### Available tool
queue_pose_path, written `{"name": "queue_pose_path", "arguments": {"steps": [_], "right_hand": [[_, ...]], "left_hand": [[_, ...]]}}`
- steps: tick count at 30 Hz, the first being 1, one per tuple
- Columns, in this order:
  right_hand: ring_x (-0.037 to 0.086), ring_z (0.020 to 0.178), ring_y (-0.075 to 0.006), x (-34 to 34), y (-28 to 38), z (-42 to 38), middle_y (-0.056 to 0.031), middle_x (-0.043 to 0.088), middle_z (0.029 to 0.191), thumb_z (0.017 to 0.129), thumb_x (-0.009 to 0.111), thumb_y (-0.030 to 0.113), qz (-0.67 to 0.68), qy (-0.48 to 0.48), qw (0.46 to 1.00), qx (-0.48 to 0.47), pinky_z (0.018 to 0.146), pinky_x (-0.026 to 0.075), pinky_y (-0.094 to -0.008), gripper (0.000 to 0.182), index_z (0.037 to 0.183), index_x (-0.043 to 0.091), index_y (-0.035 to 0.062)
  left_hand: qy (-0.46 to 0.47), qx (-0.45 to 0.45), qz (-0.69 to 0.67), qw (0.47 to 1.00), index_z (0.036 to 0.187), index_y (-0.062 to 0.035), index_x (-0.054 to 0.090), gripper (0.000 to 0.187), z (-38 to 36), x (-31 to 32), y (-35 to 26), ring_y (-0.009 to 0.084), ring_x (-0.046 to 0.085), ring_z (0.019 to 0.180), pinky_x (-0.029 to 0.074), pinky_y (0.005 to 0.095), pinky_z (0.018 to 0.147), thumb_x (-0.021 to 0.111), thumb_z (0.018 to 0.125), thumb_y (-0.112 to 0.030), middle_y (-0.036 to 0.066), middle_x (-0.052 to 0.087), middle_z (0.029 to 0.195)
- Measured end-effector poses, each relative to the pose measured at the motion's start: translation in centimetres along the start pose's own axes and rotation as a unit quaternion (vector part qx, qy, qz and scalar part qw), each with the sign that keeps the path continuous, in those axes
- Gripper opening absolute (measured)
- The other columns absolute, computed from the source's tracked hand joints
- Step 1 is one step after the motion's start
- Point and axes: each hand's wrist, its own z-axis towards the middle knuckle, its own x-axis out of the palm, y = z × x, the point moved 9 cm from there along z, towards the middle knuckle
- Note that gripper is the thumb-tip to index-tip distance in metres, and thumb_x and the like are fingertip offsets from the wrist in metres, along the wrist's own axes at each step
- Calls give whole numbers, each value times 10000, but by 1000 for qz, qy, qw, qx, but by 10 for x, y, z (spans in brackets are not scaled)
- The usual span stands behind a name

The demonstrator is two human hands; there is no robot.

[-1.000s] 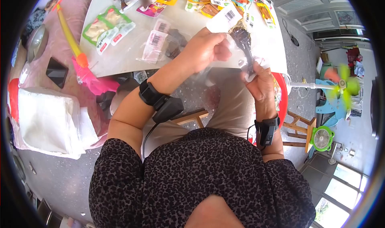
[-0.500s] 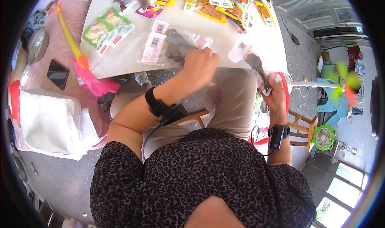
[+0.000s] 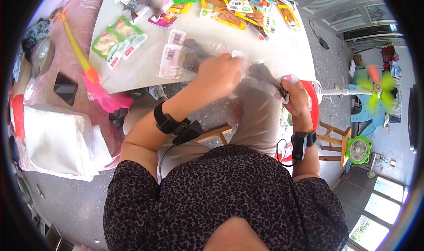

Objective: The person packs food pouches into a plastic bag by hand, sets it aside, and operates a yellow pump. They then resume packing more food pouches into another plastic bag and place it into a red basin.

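My left hand [image 3: 221,76] is closed over the table's front edge, its fingertips turned away from view beside the white-labelled end of a clear package. My right hand [image 3: 297,96] grips the other end of that clear package [image 3: 265,75], which has a dark piece of food inside. Left of my left hand, more clear packages with dark contents [image 3: 191,58] and white barcode labels lie on the white table [image 3: 145,74]. What my left fingers hold is hidden.
Colourful food packets [image 3: 229,3] lie along the table's far side, with a green-edged packet [image 3: 117,36] at left. Further left are a yellow stick [image 3: 77,43] with pink cloth, a phone [image 3: 65,88] and a white bag [image 3: 57,138]. A small fan [image 3: 357,150] stands right.
My right hand has brought its package slightly left, so the labelled end now meets my left hand. My left hand has barely moved.
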Motion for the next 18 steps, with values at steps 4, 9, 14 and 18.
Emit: {"name": "queue_pose_path", "arguments": {"steps": [4,9,14,18], "right_hand": [[555,614,-192,-2,-1,9,-102,532,749,782,426,12,20,-54,998,5,480,480,-254,75,847,463,3],[559,601,-213,6,-3,15,-109,518,733,788,423,8,75,-10,997,21,442,471,-259,57,836,451,-5],[548,600,-215,49,-10,17,-108,506,758,797,424,16,102,32,994,21,436,454,-268,80,872,425,-12],[519,583,-153,83,-21,24,-70,513,791,809,426,50,118,42,992,3,447,418,-246,103,904,444,14]], "left_hand": [[-5,8,56,998,663,-33,464,89,2,-10,-8,297,544,614,438,384,519,505,655,-111,191,542,776],[-41,19,76,996,643,-52,469,91,3,-17,-13,270,527,547,427,366,473,536,626,-112,126,504,661],[-49,40,68,996,630,-65,462,107,3,-17,-27,252,509,517,409,361,455,555,613,-116,81,445,586],[-52,52,46,996,636,-61,468,110,0,-15,-33,250,516,533,405,358,456,555,618,-125,87,456,597]]}}
